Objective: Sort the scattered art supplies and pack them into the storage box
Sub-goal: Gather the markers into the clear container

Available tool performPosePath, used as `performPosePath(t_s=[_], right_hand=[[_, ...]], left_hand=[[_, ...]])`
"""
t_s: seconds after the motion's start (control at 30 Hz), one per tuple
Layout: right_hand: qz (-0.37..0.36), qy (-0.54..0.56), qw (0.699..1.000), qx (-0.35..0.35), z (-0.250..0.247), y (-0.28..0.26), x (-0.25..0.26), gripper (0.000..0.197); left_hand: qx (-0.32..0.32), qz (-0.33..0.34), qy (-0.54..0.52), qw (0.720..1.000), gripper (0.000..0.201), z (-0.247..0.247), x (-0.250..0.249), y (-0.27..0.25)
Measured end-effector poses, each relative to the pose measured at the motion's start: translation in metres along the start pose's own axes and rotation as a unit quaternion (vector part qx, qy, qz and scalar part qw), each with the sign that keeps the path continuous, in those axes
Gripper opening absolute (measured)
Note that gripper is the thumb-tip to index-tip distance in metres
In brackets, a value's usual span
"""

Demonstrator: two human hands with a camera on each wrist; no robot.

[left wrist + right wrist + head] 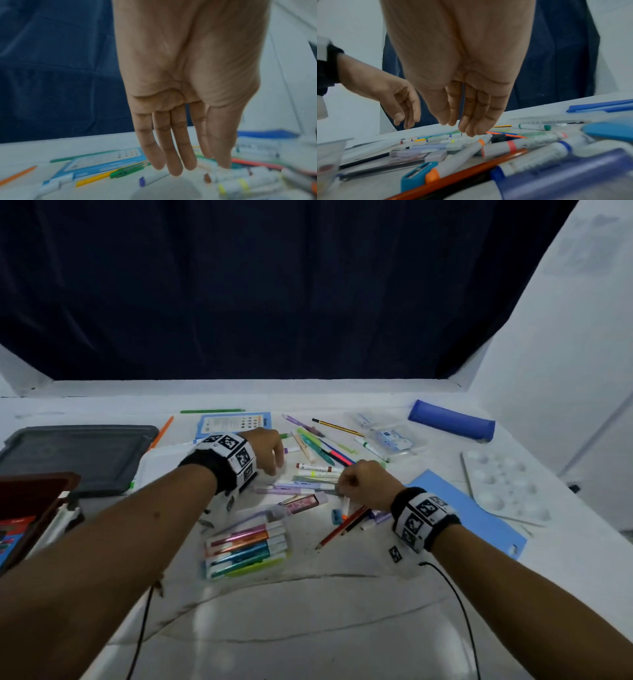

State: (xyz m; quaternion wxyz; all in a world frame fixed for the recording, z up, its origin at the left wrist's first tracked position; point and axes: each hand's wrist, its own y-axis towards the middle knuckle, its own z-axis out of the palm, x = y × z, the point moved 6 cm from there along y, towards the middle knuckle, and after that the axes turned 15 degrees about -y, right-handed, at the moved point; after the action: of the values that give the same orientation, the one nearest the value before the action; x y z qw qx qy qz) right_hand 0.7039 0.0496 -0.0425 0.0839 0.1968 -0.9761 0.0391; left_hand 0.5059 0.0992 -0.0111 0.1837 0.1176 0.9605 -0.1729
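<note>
- Left hand (pixel 270 451) and right hand (pixel 366 484) both hung over the marker pile (pixel 315 474) at centre, fingers straight, gripping nothing.
- Storage box (pixel 20 508) sat at 9 o'clock, partly filled.
- Most supplies were unsorted: marker pack (pixel 246 547) at 6, palette (pixel 507 484) at 3.

Both forearms are showing bare, without sleeves. Each wrist is wearing a black band (pixel 426 520) carrying white blocks printed with black square markers (pixel 236 453). A thin black cable (pixel 459 607) is trailing from each band toward six o'clock.
</note>
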Motion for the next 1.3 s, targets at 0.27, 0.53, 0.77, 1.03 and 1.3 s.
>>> performPosePath(t_s=[0.27,0.53,0.77,1.03,1.3], right_hand=[[-0.035,-0.045,0.995,0.083,0.021,0.058,0.012,0.013],[-0.058,-0.076,0.991,0.091,0.029,0.067,0.014,0.009],[-0.057,-0.033,0.996,0.064,0.018,0.057,0.014,0.019],[-0.084,0.048,0.995,-0.022,-0.017,0.019,0.041,0.012],[-0.057,0.102,0.993,-0.018,-0.015,-0.016,0.077,0.009]], left_hand=[[0.125,-0.057,0.016,0.990,0.023,0.026,0.031,0.030],[0.111,-0.061,0.027,0.992,0.025,0.030,0.030,0.030],[0.055,-0.069,-0.047,0.995,0.013,0.003,0.033,0.005],[-0.127,0.005,-0.305,0.944,0.018,-0.033,0.041,-0.054],[-0.201,0.084,-0.569,0.793,0.027,-0.043,0.026,-0.103]])
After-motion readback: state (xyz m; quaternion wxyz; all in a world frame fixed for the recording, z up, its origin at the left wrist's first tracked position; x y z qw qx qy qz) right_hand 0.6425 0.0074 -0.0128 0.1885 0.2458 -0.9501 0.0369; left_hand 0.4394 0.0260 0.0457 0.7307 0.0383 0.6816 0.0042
